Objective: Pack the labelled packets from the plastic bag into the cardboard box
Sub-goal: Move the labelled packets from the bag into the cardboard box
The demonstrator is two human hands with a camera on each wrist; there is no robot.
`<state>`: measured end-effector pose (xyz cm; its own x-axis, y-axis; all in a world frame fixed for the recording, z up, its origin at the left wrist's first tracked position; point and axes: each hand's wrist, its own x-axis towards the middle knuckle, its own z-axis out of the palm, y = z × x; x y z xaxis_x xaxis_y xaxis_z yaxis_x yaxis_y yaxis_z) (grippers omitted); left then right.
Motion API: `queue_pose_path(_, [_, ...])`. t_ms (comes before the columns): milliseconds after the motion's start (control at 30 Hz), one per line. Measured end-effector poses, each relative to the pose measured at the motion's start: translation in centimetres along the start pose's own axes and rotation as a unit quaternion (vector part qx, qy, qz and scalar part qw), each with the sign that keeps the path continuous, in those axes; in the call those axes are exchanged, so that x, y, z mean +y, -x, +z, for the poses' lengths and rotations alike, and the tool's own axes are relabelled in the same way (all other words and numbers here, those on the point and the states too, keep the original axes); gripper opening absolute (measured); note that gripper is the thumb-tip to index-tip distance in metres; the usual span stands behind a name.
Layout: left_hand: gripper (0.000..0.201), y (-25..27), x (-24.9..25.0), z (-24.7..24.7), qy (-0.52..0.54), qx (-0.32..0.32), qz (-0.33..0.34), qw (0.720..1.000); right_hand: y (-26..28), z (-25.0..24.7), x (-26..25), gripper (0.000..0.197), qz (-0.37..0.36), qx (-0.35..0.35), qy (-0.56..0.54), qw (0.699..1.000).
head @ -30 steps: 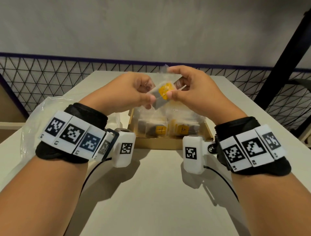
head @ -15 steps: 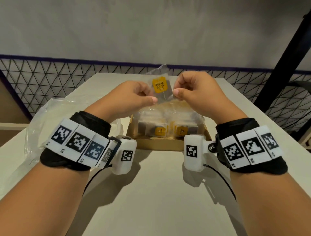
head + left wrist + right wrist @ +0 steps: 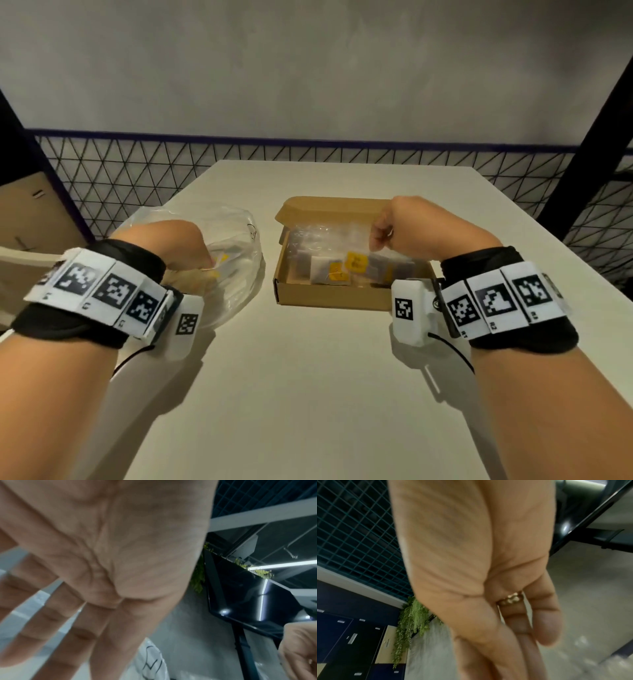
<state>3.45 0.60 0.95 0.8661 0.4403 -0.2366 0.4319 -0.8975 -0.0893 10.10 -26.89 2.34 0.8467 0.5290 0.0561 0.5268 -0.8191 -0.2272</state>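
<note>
The open cardboard box (image 3: 337,299) sits at the table's middle right, with several clear packets bearing yellow labels (image 3: 337,274) lying inside. My right hand (image 3: 376,240) hovers over the box, fingers curled, pinching the top edge of one labelled packet (image 3: 356,263) that hangs down among the others. The clear plastic bag (image 3: 236,240) lies left of the box. My left hand (image 3: 205,265) reaches into the bag with straight, spread fingers (image 3: 51,628), its tips next to yellow-labelled packets (image 3: 221,258) there. The wrist view of my right hand (image 3: 530,635) does not show the packet.
The pale table (image 3: 308,394) stretches toward me in front of box and bag. A black wire-mesh fence (image 3: 137,171) runs behind the far edge. A dark post (image 3: 589,154) stands at the right, and a cardboard panel (image 3: 27,212) leans at the far left.
Both hands held one packet up above the box. Now the left hand has let go and moved left into the bag, while the right hand has lowered the packet to the box.
</note>
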Motion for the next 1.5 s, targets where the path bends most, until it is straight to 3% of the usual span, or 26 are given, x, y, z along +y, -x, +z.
queue_pose_path(100, [0.026,-0.2,0.0,0.6,-0.017,-0.018,-0.008,1.0,0.3,0.2,-0.2,0.033,0.03,-0.041,-0.003,0.999])
queue_pose_path(333, [0.029,0.7,0.9,0.3,-0.013,-0.032,0.024,0.999,0.9,-0.5,-0.2,0.033,0.053,-0.043,0.019,0.997])
queue_pose_path(500, [0.031,0.7,1.1,0.7,0.009,-0.029,-0.022,0.999,0.7,0.0,-0.2,0.023,0.072,-0.109,0.034,0.991])
queue_pose_path(633, [0.022,0.4,0.8,0.6,0.003,0.028,-0.02,0.999,0.8,-0.3,-0.2,0.027,0.075,-0.105,0.022,0.991])
queue_pose_path(833, [0.012,0.2,0.2,0.8,-0.066,0.006,-0.019,0.998,0.8,-0.5,-0.3,0.03,0.067,-0.091,0.0,0.994])
queue_pose_path(967, [0.019,0.4,-0.2,0.5,-0.072,0.027,-0.007,0.997,0.7,-0.4,-0.2,0.03,0.065,-0.086,-0.011,0.994])
queue_pose_path(1200, [0.03,1.6,-0.1,-1.2,0.091,0.195,0.041,0.976,0.4,-0.2,0.0,0.025,0.052,-0.081,-0.028,0.995])
queue_pose_path(1333, [0.022,2.2,0.5,-1.7,0.165,0.235,0.06,0.956,0.3,-0.4,0.0,0.026,0.041,-0.067,-0.017,0.997])
queue_pose_path(1500, [0.014,3.0,1.8,-2.1,0.302,0.264,0.12,0.908,0.3,-0.8,-0.4,0.026,0.011,-0.017,-0.029,0.999])
